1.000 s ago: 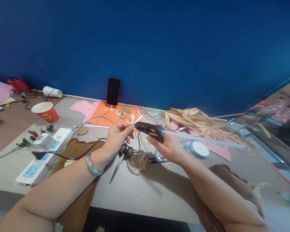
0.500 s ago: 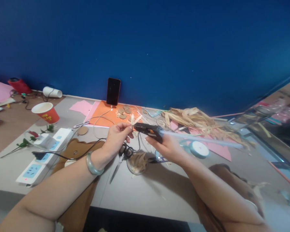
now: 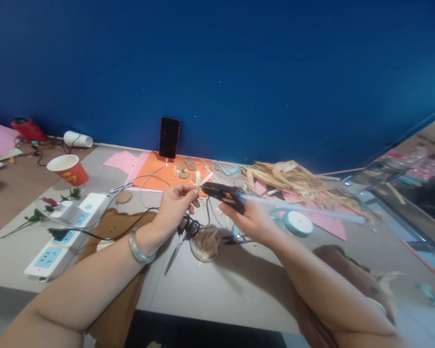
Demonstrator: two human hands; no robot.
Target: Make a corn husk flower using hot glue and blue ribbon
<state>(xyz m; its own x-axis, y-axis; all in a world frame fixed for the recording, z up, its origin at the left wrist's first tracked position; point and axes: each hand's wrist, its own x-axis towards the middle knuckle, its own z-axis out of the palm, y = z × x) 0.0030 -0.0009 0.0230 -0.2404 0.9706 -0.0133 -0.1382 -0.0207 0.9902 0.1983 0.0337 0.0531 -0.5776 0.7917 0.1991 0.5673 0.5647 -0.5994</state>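
My right hand grips a black glue gun with a long pale glue stick sticking out to the right. The gun's nozzle points left at a small pale straw strip pinched in my left hand. Both hands hover over the grey table. Below them lie black-handled scissors and a round clear dish holding straw pieces. A jade-green bangle is on my left wrist.
A pile of dried straw and a pale blue ribbon roll lie to the right. A phone leans on the blue wall behind orange paper. A red cup, a white power strip and a brown bag sit left.
Nearly nothing has moved; both hands hold their pose, with the glue gun's tip staying at the straw strip.
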